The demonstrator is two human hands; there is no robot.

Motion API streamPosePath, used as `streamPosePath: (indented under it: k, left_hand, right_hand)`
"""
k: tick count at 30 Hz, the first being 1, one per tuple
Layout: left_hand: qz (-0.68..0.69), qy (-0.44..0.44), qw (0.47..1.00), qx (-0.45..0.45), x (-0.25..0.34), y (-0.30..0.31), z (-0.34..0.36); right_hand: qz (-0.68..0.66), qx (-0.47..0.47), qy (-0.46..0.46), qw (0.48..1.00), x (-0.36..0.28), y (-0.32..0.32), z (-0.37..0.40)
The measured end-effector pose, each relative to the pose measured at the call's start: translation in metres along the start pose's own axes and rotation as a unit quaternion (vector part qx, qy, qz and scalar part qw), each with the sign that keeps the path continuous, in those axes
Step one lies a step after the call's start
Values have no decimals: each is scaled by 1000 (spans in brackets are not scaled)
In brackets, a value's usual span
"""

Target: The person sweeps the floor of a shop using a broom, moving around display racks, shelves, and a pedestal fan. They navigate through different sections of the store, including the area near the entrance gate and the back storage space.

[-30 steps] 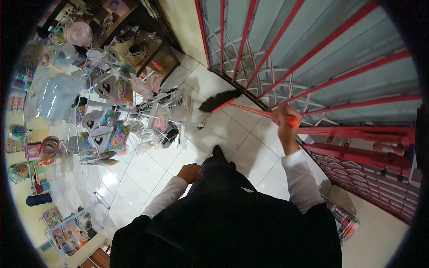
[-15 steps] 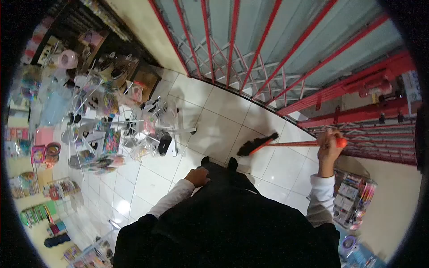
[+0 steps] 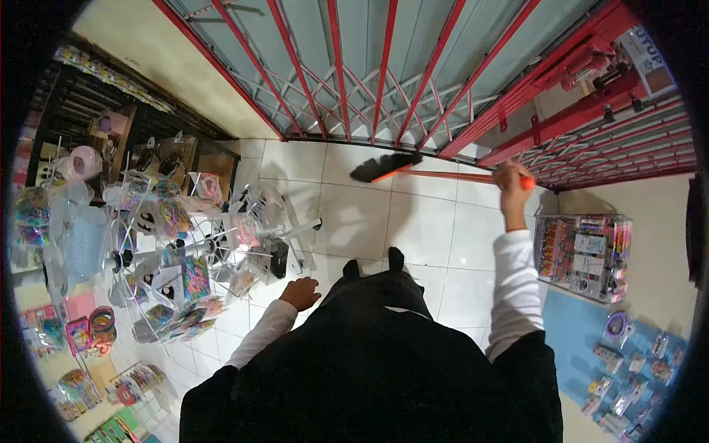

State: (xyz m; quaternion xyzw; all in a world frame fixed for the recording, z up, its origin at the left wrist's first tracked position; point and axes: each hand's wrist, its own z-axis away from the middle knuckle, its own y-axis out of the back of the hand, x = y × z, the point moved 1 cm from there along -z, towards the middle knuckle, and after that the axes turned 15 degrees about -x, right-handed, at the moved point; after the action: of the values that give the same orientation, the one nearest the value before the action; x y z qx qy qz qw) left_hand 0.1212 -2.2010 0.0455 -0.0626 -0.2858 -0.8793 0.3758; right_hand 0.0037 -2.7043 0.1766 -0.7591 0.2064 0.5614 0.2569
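My right hand point(image 3: 511, 184) grips the top of an orange broom handle point(image 3: 443, 176). The broom's black bristle head point(image 3: 384, 167) rests on the white tiled floor point(image 3: 354, 214) close to the red folding gate point(image 3: 384, 66). My left hand point(image 3: 300, 293) hangs at my side with fingers loosely curled and nothing in it, near my dark clothing. Both arms wear white sleeves. My two dark shoes point(image 3: 373, 263) show below the broom head.
A wire display rack point(image 3: 185, 244) full of colourful small goods stands at the left. A clear case of pens and stationery point(image 3: 583, 255) sits at the right, with a blue board of items point(image 3: 628, 362) below it. Dark shelves point(image 3: 111, 125) line the far left.
The broom head has swung from the floor at my right feet up toward the gate. The view has turned, so the gate now spans the top. My left hand stayed by my side.
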Motion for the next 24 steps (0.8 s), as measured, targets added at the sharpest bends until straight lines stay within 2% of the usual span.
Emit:
streamPosePath:
  k: [2, 5, 10, 15, 17, 19, 22, 24]
  left_hand:
    - [1, -3, 1000, -26, -12, -1, 6]
    - [-27, -13, 998, -59, -18, 2, 9]
    - [-42, -56, 996, -54, -15, 10, 3]
    - [-66, -85, 993, -54, -13, 11, -4]
    - [-82, -90, 990, -65, -12, 9, -6]
    - [-103, -94, 987, -78, -6, 8, -7]
    - [-133, -101, 982, -90, 3, 5, -7]
    - [-136, -112, 980, -87, 8, -1, -7]
  right_hand:
    - [23, 34, -17, 999, -24, 9, 19]
    - [58, 6, -41, 997, -48, 33, 43]
    - [92, 45, -55, 993, -76, 26, 78]
    - [68, 71, 13, 995, -140, -21, 91]
    - [55, 47, 41, 997, -157, -34, 98]
    - [55, 35, 59, 996, -159, -45, 105]
    - [-5, 31, 88, 996, -122, -53, 115]
    - [13, 106, 41, 993, -97, -67, 128]
